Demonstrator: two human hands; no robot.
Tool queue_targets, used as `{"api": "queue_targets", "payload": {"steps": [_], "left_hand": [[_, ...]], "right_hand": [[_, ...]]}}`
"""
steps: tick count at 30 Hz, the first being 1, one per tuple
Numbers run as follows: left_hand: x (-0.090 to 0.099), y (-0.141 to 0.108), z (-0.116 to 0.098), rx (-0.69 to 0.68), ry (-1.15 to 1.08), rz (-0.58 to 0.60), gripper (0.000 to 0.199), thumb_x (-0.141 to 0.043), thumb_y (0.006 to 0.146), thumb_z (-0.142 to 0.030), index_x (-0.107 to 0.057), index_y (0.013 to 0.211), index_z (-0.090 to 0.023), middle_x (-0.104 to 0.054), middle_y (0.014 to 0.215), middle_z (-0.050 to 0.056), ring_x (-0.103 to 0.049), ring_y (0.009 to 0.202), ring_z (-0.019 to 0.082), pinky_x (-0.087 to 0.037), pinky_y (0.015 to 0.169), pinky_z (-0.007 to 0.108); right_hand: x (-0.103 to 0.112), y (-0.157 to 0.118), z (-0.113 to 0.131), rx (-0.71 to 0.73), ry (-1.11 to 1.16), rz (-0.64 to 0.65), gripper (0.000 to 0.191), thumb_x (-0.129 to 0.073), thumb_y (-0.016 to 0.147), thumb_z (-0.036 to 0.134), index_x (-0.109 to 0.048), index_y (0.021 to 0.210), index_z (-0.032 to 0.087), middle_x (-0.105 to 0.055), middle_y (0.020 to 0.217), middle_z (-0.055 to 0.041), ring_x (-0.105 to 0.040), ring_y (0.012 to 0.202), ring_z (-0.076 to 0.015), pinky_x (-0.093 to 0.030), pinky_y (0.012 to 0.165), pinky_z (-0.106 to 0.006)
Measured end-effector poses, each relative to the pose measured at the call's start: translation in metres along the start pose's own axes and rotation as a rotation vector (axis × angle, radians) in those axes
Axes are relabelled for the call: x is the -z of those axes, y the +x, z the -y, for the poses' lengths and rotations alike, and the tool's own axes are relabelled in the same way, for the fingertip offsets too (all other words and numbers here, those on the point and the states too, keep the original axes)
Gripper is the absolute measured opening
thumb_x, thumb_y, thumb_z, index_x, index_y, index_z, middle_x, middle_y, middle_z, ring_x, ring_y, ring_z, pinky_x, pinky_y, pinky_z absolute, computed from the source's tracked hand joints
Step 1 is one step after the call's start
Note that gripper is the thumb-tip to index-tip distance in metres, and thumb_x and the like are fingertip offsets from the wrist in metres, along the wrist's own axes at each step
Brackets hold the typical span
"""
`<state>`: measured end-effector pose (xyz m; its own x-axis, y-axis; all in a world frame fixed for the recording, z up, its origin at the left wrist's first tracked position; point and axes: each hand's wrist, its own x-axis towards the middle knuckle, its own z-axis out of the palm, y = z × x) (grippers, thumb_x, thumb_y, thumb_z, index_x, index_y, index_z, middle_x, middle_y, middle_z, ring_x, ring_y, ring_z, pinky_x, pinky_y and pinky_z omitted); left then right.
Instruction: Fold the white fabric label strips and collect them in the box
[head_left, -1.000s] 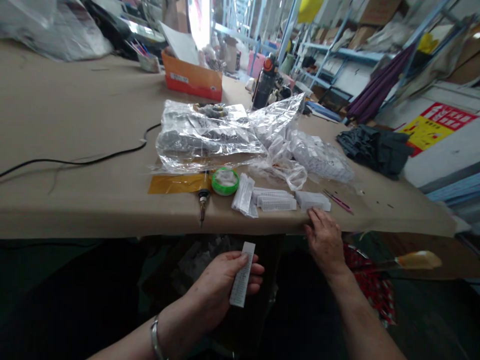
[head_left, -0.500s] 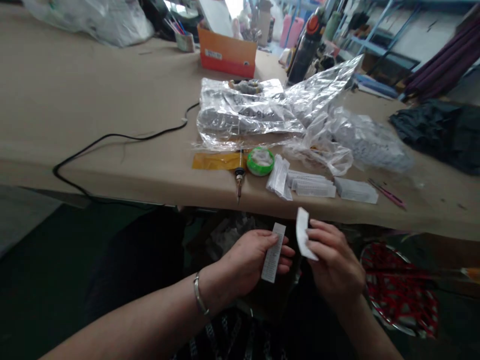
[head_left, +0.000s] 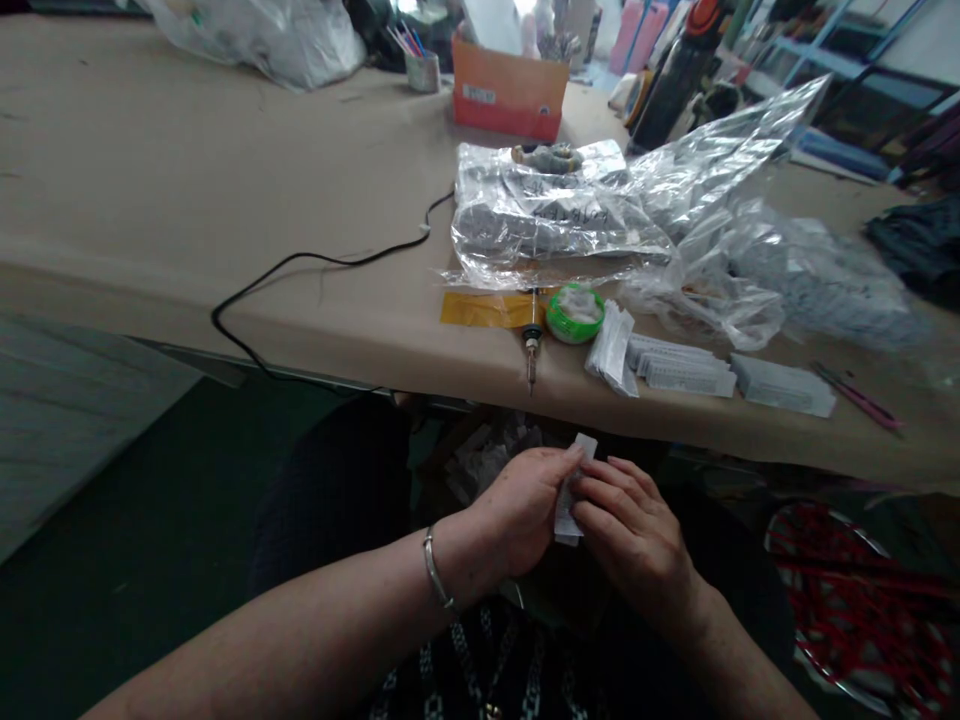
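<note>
My left hand (head_left: 529, 500), with a bracelet on its wrist, is closed on a narrow white printed strip (head_left: 567, 515), thumb pressed near its upper end. My right hand (head_left: 634, 525) meets it from the right, its fingers bent against the strip. A second layer's edge shows at the strip's lower end. Both hands are in front of the table edge, above the lap. On the table near them lie a bunch of clear-wrapped white strips (head_left: 612, 350), a fanned row of white strips (head_left: 686, 367) and a neat stack of them (head_left: 782, 384).
A soldering iron (head_left: 532, 345) points over the front edge beside amber tape (head_left: 484, 310) and a round green container (head_left: 575, 314). Pink-handled tweezers (head_left: 859, 396) lie right. Behind are silvery plastic bags (head_left: 562, 215), a black cable (head_left: 322, 258) and an orange box (head_left: 508, 95).
My right hand has brought its white strip left onto the one in my left hand, so both hands now meet. The view has shifted, and the table things appear farther right.
</note>
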<state>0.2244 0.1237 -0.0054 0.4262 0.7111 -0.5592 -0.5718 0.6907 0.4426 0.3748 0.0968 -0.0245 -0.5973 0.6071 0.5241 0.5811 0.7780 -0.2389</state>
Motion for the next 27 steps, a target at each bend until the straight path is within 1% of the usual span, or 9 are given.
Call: {"api": "queue_targets", "payload": {"steps": [5, 7, 10, 11, 13, 15, 16, 21, 27], "left_hand": [[0.002, -0.004, -0.004, 0.022, 0.056, -0.012, 0.016, -0.070, 0.072, -0.021, -0.061, 0.068, -0.009, -0.057, 0.059, 0.001, -0.052, 0.048, 0.007, -0.037, 0.048, 0.019], [0.004, -0.007, -0.007, 0.053, 0.098, 0.000, 0.017, -0.067, 0.077, -0.025, -0.062, 0.074, -0.009, -0.059, 0.061, 0.003, -0.054, 0.048, 0.009, -0.042, 0.050, 0.021], [0.007, -0.014, -0.012, 0.165, 0.165, 0.099, 0.021, -0.061, 0.083, -0.031, -0.063, 0.087, -0.010, -0.063, 0.068, 0.006, -0.060, 0.051, 0.013, -0.049, 0.053, 0.026], [0.008, -0.016, -0.013, 0.196, 0.179, 0.140, 0.022, -0.060, 0.083, -0.032, -0.063, 0.087, -0.011, -0.064, 0.069, 0.006, -0.061, 0.051, 0.013, -0.049, 0.054, 0.026], [0.009, -0.021, -0.014, 0.237, 0.200, 0.219, 0.025, -0.060, 0.083, -0.035, -0.062, 0.082, -0.011, -0.063, 0.067, 0.006, -0.060, 0.050, 0.012, -0.049, 0.053, 0.025], [0.009, -0.025, -0.013, 0.265, 0.232, 0.276, 0.030, -0.062, 0.081, -0.039, -0.062, 0.076, -0.010, -0.062, 0.064, 0.006, -0.058, 0.048, 0.011, -0.048, 0.050, 0.023], [0.009, -0.026, -0.012, 0.274, 0.253, 0.293, 0.032, -0.063, 0.080, -0.041, -0.063, 0.073, -0.009, -0.062, 0.063, 0.006, -0.056, 0.046, 0.010, -0.047, 0.049, 0.022], [0.015, -0.026, -0.004, 0.284, 0.334, 0.317, 0.036, -0.066, 0.075, -0.046, -0.063, 0.070, -0.010, -0.060, 0.060, 0.006, -0.054, 0.046, 0.010, -0.046, 0.051, 0.022], [0.020, -0.022, 0.002, 0.296, 0.375, 0.336, 0.037, -0.064, 0.076, -0.047, -0.062, 0.066, -0.012, -0.059, 0.058, 0.004, -0.053, 0.047, 0.009, -0.044, 0.051, 0.022]], "right_hand": [[0.000, -0.001, 0.001, -0.050, 0.115, -0.008, 0.022, -0.062, 0.081, 0.012, -0.062, 0.102, 0.019, -0.069, 0.103, -0.0078, -0.059, 0.112, -0.0245, -0.043, 0.100, -0.046], [0.001, -0.003, -0.002, -0.210, 0.256, -0.107, 0.023, -0.064, 0.081, 0.020, -0.062, 0.104, 0.020, -0.067, 0.105, -0.0090, -0.058, 0.112, -0.0261, -0.045, 0.098, -0.046], [0.003, -0.005, -0.012, -0.586, 0.602, -0.220, 0.023, -0.061, 0.084, 0.028, -0.060, 0.106, 0.021, -0.065, 0.104, -0.0091, -0.062, 0.102, -0.0235, -0.052, 0.087, -0.038], [0.004, -0.004, -0.016, -0.683, 0.768, -0.170, 0.028, -0.061, 0.084, 0.032, -0.058, 0.110, 0.022, -0.065, 0.104, -0.0086, -0.064, 0.097, -0.0222, -0.053, 0.083, -0.035], [0.003, -0.003, -0.023, -0.775, 1.126, 0.066, 0.046, -0.066, 0.079, 0.041, -0.054, 0.120, 0.023, -0.066, 0.104, -0.0086, -0.066, 0.090, -0.0212, -0.055, 0.075, -0.033], [0.000, 0.000, -0.028, -0.772, 1.382, 0.265, 0.058, -0.071, 0.071, 0.045, -0.053, 0.121, 0.022, -0.065, 0.111, -0.0104, -0.066, 0.094, -0.0235, -0.055, 0.077, -0.035], [-0.003, 0.001, -0.029, -0.758, 1.457, 0.303, 0.058, -0.074, 0.068, 0.045, -0.056, 0.117, 0.021, -0.063, 0.116, -0.0113, -0.065, 0.099, -0.0251, -0.053, 0.081, -0.037], [-0.013, 0.008, -0.026, -0.747, 1.603, 0.246, 0.037, -0.078, 0.063, 0.043, -0.062, 0.085, 0.018, -0.061, 0.120, -0.0129, -0.062, 0.108, -0.0283, -0.050, 0.087, -0.043], [-0.013, 0.009, -0.028, -0.697, 1.521, 0.312, 0.039, -0.076, 0.065, 0.050, -0.061, 0.078, 0.018, -0.061, 0.122, -0.0139, -0.063, 0.106, -0.0286, -0.052, 0.085, -0.043]]}}
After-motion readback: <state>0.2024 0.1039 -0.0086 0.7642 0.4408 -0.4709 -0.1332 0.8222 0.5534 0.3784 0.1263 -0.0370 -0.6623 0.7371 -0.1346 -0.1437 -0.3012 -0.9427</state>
